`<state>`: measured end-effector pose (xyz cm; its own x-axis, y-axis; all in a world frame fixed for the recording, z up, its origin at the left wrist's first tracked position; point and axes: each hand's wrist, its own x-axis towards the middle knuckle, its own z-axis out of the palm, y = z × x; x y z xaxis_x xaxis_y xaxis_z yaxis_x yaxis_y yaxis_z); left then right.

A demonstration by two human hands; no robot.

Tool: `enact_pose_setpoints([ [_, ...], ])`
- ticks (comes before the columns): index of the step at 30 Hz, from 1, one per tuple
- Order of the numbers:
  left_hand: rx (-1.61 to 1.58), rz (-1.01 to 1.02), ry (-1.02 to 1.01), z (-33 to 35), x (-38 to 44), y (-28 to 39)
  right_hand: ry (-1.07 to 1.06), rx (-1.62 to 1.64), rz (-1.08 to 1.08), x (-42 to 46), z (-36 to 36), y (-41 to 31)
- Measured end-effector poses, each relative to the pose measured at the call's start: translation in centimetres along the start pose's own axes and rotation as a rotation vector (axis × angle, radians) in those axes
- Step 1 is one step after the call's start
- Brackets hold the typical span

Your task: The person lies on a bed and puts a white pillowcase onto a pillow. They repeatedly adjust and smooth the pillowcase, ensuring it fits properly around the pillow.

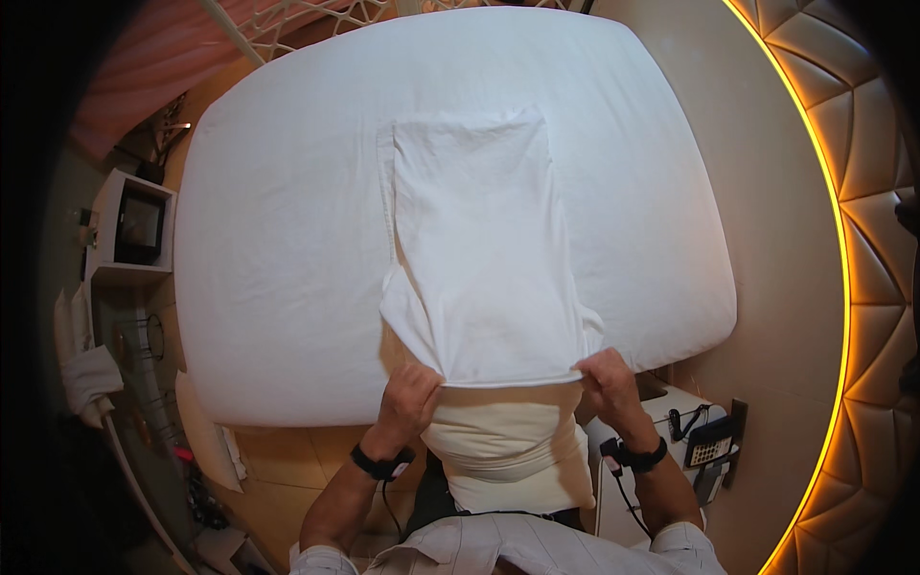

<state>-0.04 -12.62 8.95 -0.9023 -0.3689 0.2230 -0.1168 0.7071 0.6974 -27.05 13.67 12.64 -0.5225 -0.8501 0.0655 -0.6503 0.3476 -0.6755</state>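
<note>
A white pillowcase (489,237) lies stretched out flat over the bed's white fitted sheet (287,215). My left hand (411,401) grips the left corner of its near edge, and my right hand (609,381) grips the right corner, so the hem between them is taut. Below that hem a cream pillow (510,453) stands against my body; its upper end goes out of sight at the pillowcase's edge, and I cannot tell how far it reaches inside. Both wrists wear black straps with cables.
A telephone (710,442) sits on a white bedside table (647,503) at the lower right. The padded headboard wall (877,251) with a light strip is on the right. At the left are a white cabinet (129,272) and another cream pillow (205,438). A lattice partition (287,29) stands beyond the bed.
</note>
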Motion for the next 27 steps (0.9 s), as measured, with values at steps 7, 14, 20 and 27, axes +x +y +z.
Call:
enact_pose_setpoints([
  [7, 0.044, -0.007, -0.189, 0.2, -2.7, -1.0, -0.055, -0.065, 0.024, -3.8, 2.3, 1.5],
  [14, 0.116, -0.049, -0.239, 4.0, -6.9, -1.9, -0.172, 0.093, 0.081, -7.0, 6.2, 4.7],
  [20, 0.133, -0.083, -0.257, 6.4, -5.6, -1.1, 0.227, 0.141, 0.518, 0.5, 4.5, 10.3],
  [27, 0.139, -0.089, -0.289, 6.4, -4.8, -1.3, 0.064, 0.198, 0.639, 6.3, 7.9, 16.7],
])
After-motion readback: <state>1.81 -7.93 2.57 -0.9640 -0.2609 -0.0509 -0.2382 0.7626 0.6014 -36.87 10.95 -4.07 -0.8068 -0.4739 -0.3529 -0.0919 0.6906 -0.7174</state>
